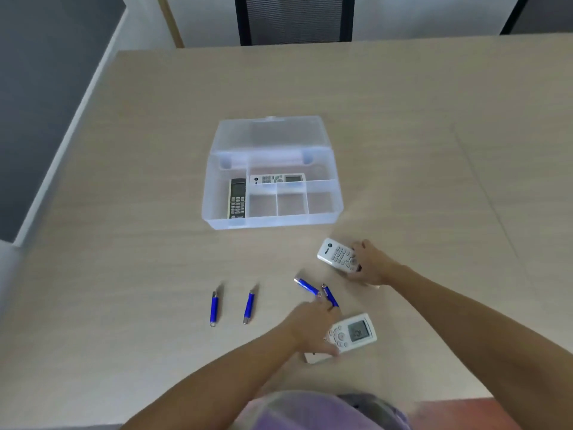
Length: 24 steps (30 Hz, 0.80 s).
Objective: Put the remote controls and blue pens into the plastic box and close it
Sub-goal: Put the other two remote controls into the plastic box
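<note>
plastic box (pixel 273 218), head view: translucent, lid thrown back and open, standing mid-desk (pixel 124 243), well apart from both hands. divided inside into compartments. dark remote (pixel 237 198) lies lengthwise in the left compartment; white remote (pixel 277 179) lies crosswise in the long rear compartment; the three small front compartments hold nothing visible.
outside the box, near edge of desk:
- right hand (pixel 370 265), fingers wrapped around the end of a white keypad remote (pixel 338 255); whether the remote is off the desk cannot be told.
- left hand (pixel 313 324), fingers spread narrow, laid over one end of a white display remote (pixel 353 333), its fingertips touching a blue pen.
- two blue pens (pixel 314 290), angled, tips close together, between the two hands.
- two more blue pens (pixel 231 307), roughly parallel, apart from each other, left of the hands.
far edge: black mesh chair (pixel 294 20) behind the desk.
</note>
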Available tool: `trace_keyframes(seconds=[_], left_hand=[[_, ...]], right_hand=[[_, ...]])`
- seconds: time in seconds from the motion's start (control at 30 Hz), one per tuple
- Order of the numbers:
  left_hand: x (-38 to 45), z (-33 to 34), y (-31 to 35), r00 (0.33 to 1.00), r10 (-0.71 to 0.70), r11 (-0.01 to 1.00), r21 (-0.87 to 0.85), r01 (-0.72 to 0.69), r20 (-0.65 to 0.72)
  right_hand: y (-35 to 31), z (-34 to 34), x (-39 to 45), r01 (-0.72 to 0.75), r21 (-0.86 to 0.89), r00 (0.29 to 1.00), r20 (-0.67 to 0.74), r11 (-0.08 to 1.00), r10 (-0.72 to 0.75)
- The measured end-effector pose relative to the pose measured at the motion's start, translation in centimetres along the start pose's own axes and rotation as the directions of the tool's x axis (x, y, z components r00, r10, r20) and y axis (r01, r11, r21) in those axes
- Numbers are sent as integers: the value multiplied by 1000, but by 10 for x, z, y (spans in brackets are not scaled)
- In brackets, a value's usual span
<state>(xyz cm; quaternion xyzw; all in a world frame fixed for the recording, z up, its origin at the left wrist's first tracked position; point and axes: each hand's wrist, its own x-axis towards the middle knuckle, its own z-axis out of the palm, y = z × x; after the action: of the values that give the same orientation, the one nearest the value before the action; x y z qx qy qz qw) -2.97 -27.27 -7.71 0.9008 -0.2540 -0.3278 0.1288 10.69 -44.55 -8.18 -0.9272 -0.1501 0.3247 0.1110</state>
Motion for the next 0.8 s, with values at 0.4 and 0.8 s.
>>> trace_keyframes(seconds=[0.4,0.8], left_hand=[[1,-79,-34,970,-243,853,-469,230,33],[81,-281,-213,952,-297,904,-345,253,-79]], right_hand=[[39,-102,-4,-40,699,996,-31,714,86],[-20,-189,82,120,795,987,-160,594,15]])
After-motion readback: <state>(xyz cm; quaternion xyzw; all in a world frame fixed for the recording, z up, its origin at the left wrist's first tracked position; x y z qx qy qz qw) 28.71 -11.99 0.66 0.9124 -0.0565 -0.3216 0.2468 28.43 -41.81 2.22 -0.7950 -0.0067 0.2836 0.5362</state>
